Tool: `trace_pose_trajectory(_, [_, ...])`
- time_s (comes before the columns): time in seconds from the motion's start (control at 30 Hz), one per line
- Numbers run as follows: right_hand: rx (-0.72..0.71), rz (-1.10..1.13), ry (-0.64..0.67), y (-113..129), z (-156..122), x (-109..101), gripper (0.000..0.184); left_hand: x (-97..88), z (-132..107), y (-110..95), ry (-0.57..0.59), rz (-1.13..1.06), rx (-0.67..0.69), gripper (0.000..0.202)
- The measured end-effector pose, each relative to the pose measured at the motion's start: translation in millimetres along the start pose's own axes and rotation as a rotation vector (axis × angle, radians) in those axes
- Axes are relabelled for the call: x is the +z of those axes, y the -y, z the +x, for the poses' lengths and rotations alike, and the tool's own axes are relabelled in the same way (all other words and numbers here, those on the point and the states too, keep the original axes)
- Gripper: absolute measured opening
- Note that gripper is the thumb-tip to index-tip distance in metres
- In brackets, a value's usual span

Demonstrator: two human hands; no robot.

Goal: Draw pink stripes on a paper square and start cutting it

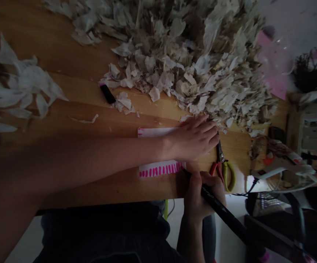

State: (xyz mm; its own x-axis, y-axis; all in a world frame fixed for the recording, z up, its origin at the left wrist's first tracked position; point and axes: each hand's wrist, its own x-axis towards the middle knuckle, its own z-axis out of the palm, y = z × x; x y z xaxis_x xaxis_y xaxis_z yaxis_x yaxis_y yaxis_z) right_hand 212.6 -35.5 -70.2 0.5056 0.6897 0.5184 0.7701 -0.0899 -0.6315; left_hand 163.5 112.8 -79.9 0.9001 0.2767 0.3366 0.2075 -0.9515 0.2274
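My left hand (193,138) lies flat with fingers stretched out, palm down over a white strip of paper (159,164) on the wooden table. The forearm crosses the paper and hides its middle. A row of short pink strokes runs along the paper's near edge, with small pink marks at its far left corner. My right hand (205,193) is closed around a black marker (226,215), its tip at the right end of the stroke row. Just beyond the left fingertips lie scissors (221,157) with red and yellow-green handles, their blades partly hidden.
A large heap of pale, dry, papery flakes (202,65) covers the table's far side. White petal-like pieces (29,87) lie at left, and a black marker cap (107,93) sits near the heap. At right are a white power strip (279,166) and cables.
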Motion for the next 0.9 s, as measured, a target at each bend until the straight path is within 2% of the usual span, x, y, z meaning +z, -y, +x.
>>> trace_pose_trajectory(0.4, [0.042, 0.013, 0.022, -9, -8, -4, 0.028, 3.5, -2, -1, -0.043, 0.027, -0.001, 0.043])
trace_pose_trajectory(0.6, [0.062, 0.043, -0.042, -2, -1, 1, 0.026, 3.5, -1, 1, -0.029, 0.029, 0.004, 0.043])
trace_pose_trajectory(0.9, [0.035, 0.025, -0.037, -2, 6, 7, 0.024, 7.6, 1, -1, -0.016, 0.055, -0.015, 0.042])
